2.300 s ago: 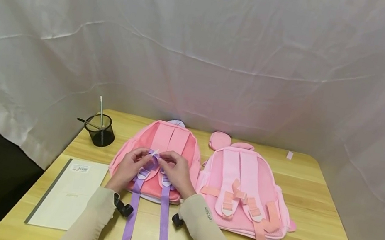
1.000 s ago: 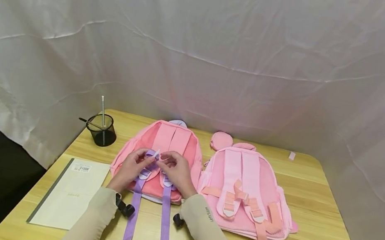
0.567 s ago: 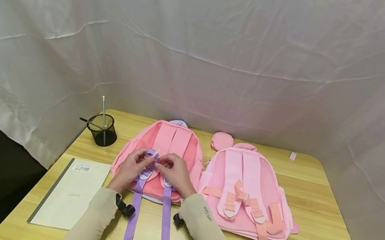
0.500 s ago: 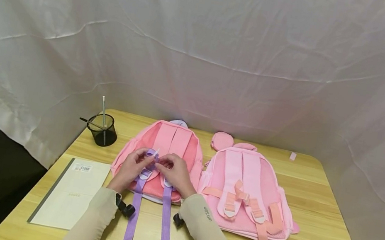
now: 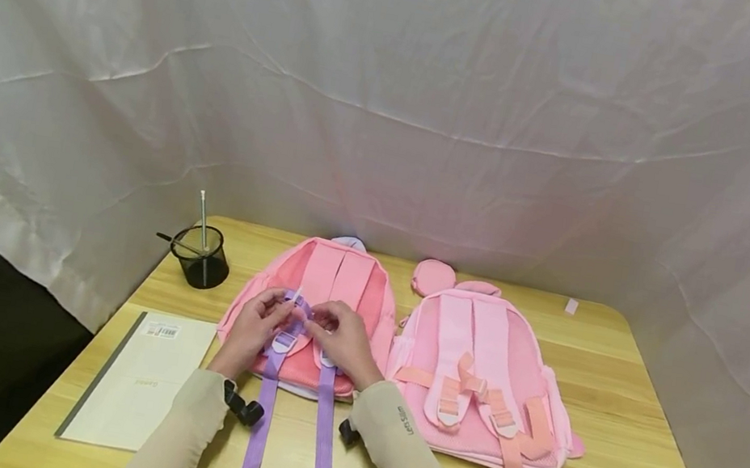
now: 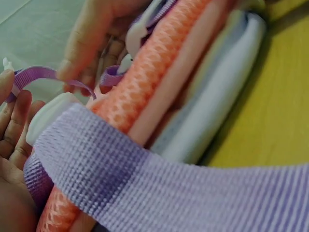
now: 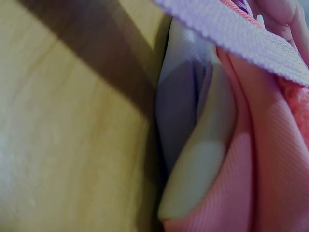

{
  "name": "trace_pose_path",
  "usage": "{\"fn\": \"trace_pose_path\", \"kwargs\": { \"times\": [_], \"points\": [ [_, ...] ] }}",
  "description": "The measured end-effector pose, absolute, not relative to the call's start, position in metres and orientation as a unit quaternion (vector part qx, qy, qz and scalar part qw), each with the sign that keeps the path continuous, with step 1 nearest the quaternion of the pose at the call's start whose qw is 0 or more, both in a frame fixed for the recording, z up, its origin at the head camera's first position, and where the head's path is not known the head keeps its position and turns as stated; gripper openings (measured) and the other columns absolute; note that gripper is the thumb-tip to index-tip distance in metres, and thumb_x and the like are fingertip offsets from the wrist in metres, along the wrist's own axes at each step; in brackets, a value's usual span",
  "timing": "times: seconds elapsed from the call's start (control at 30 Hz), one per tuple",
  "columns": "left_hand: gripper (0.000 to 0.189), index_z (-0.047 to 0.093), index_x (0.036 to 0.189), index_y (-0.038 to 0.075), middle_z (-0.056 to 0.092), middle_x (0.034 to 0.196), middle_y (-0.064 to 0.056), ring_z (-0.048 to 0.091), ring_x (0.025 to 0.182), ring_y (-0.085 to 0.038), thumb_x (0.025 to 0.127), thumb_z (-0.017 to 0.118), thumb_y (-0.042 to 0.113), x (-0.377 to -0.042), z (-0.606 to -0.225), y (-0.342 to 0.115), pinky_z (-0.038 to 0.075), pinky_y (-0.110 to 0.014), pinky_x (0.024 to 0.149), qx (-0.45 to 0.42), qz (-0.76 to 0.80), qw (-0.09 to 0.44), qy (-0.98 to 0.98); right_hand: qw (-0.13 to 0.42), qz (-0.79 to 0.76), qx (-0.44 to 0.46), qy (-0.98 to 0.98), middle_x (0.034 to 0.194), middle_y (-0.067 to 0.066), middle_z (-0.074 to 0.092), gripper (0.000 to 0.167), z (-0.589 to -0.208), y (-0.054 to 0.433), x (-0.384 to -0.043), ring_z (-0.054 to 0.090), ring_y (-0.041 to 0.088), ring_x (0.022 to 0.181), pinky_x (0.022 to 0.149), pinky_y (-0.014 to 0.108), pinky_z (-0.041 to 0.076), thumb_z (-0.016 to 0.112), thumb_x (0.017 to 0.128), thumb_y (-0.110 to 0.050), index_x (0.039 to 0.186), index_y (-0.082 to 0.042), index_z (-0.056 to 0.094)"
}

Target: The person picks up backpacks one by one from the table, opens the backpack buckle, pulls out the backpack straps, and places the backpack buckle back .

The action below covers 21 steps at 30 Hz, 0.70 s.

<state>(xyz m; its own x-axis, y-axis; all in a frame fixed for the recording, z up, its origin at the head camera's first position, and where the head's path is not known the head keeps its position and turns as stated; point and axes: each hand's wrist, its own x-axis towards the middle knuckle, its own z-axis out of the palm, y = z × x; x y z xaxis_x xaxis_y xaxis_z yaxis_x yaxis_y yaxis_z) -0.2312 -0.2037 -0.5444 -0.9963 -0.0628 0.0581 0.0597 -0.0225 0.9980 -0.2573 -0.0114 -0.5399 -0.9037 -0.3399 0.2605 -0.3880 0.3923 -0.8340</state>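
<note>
A coral-pink backpack (image 5: 373, 291) lies with its shoulder straps up in the head view. Over its middle, my left hand (image 5: 249, 329) pinches a short purple webbing strap (image 6: 41, 72) near a small white buckle (image 5: 297, 295). My right hand (image 5: 347, 338), close on the right, holds the same strap between thumb and fingers; the left wrist view shows the strap bowed between both hands. Two long purple strap tails (image 5: 324, 447) hang from white adjusters (image 5: 284, 342) onto the table. In the right wrist view, the backpack's side (image 7: 241, 145) fills much of the picture and hides most of the hand.
A light-pink backpack (image 5: 520, 339) with orange straps lies right alongside, a round pink pouch (image 5: 433, 278) behind it. At left are a black mesh pen cup (image 5: 206, 269) and a white notebook (image 5: 137, 385). A grey curtain (image 5: 395, 106) stands behind the wooden table (image 5: 633, 463).
The fingers have shifted slightly on the purple strap. The white buckle has moved a little left, and more strap shows between the hands. Both backpacks lie as before.
</note>
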Motion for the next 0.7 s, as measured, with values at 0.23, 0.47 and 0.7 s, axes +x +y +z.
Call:
{"fn": "trace_pose_path", "kwargs": {
  "times": [0.23, 0.47, 0.7],
  "points": [
    [0.033, 0.063, 0.129, -0.002, 0.069, 0.101, -0.006, 0.064, 0.089, -0.008, 0.103, 0.066, 0.019, -0.2314, -0.5451, -0.2015, 0.053, -0.021, 0.080, -0.018, -0.670, 0.045, -0.740, 0.045, 0.556, 0.210, -0.803, 0.107, -0.005, 0.076, 0.027, -0.5389, -0.0108, -0.2544, 0.070, 0.009, 0.099, 0.091, 0.029, 0.056, 0.077, 0.094, -0.038, 0.114, -0.020, 0.076],
    [0.030, 0.066, 0.126, 0.001, 0.068, 0.101, -0.007, 0.064, 0.089, -0.010, 0.102, 0.068, 0.018, -0.2316, -0.5450, -0.2006, 0.053, -0.021, 0.078, -0.017, -0.656, 0.045, -0.754, 0.060, 0.566, 0.228, -0.790, 0.102, -0.003, 0.078, 0.022, -0.5379, -0.0105, -0.2524, 0.072, 0.010, 0.094, 0.086, 0.028, 0.058, 0.078, 0.094, -0.034, 0.108, -0.018, 0.077],
    [0.030, 0.066, 0.126, 0.004, 0.068, 0.098, 0.000, 0.063, 0.088, -0.010, 0.102, 0.067, 0.021, -0.2308, -0.5431, -0.2004, 0.052, -0.021, 0.076, -0.019, -0.657, 0.045, -0.753, 0.077, 0.549, 0.247, -0.794, 0.105, -0.001, 0.077, 0.022, -0.5395, -0.0103, -0.2535, 0.071, 0.010, 0.094, 0.081, 0.025, 0.059, 0.077, 0.095, -0.031, 0.112, -0.016, 0.079]
  ]
}}
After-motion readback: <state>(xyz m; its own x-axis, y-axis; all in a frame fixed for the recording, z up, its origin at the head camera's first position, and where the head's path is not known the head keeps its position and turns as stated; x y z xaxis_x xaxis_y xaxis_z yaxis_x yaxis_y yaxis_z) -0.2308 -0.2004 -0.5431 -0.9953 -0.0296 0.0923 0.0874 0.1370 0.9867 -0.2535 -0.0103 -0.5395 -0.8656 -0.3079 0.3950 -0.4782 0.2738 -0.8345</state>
